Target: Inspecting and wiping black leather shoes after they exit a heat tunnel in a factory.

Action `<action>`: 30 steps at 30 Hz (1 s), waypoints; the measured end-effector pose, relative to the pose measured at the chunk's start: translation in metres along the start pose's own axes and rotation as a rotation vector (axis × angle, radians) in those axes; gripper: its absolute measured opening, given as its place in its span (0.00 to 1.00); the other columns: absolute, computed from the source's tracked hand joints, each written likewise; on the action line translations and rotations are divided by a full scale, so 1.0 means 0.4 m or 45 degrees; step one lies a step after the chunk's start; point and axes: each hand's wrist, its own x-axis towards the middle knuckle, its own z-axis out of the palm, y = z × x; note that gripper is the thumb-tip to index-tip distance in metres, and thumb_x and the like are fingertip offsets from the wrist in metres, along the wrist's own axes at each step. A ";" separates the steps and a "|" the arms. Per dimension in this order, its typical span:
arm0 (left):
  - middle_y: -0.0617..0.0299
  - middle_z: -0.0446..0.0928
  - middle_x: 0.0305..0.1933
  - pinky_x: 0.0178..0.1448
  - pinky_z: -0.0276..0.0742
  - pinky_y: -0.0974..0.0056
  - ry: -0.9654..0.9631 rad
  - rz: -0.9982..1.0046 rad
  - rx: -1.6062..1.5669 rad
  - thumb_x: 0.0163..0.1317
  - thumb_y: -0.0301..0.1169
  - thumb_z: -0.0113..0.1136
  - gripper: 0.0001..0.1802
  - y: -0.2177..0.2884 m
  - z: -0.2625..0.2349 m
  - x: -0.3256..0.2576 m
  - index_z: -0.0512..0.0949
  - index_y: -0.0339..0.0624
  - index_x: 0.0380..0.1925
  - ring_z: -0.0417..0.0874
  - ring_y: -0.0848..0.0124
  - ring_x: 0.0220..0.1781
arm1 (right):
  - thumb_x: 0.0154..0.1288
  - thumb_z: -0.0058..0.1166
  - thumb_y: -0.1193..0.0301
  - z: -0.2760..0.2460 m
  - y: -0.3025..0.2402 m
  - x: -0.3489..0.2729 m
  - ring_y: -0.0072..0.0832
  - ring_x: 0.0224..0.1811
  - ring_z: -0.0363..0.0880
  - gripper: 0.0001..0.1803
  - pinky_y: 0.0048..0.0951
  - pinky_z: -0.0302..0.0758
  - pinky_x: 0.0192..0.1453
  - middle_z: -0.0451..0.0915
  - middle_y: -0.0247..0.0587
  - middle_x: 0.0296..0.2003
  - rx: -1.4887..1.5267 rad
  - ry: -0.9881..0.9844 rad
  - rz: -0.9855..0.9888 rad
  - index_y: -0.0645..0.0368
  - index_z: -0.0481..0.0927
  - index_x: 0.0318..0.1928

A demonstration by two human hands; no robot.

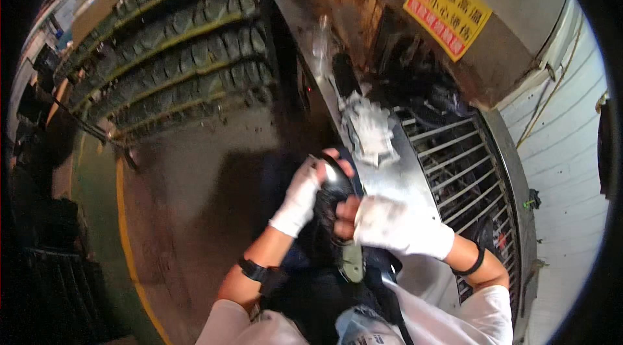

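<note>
Your left hand [300, 197] and right hand [392, 223] around a tool [337, 215] low at centre, metal shelf [389, 176] just beyond, rags [368, 130] on it, wire grate [461, 163] to your right, tire racks [175, 53] far left.

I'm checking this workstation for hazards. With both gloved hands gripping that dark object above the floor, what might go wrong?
1. The dark object is held off the edge of the metal counter, so a slip from the left hand or right hand might drop it to the floor.
2. The yellow warning sign and metal grate sit close, suggesting a possible hazard.
</note>
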 end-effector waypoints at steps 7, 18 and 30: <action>0.47 0.82 0.66 0.72 0.81 0.50 0.029 0.170 -0.077 0.74 0.66 0.56 0.45 0.112 0.102 -0.057 0.72 0.36 0.71 0.85 0.53 0.66 | 0.81 0.59 0.50 -0.020 0.106 0.109 0.28 0.51 0.86 0.31 0.30 0.80 0.59 0.88 0.42 0.52 -1.568 0.399 -1.039 0.69 0.82 0.62; 0.49 0.85 0.55 0.66 0.76 0.62 0.372 0.056 1.493 0.73 0.34 0.62 0.24 0.026 -0.005 0.035 0.78 0.30 0.64 0.84 0.65 0.58 | 0.75 0.66 0.55 -0.115 0.012 0.095 0.37 0.40 0.89 0.26 0.38 0.87 0.48 0.89 0.47 0.43 -0.910 0.442 -1.128 0.67 0.82 0.56; 0.53 0.85 0.62 0.66 0.76 0.65 0.414 -0.143 0.858 0.76 0.27 0.57 0.22 0.100 -0.033 -0.011 0.76 0.27 0.65 0.82 0.72 0.61 | 0.78 0.51 0.38 -0.077 0.014 0.150 0.59 0.46 0.91 0.45 0.58 0.91 0.55 0.86 0.68 0.49 -1.009 0.228 -0.990 0.72 0.72 0.68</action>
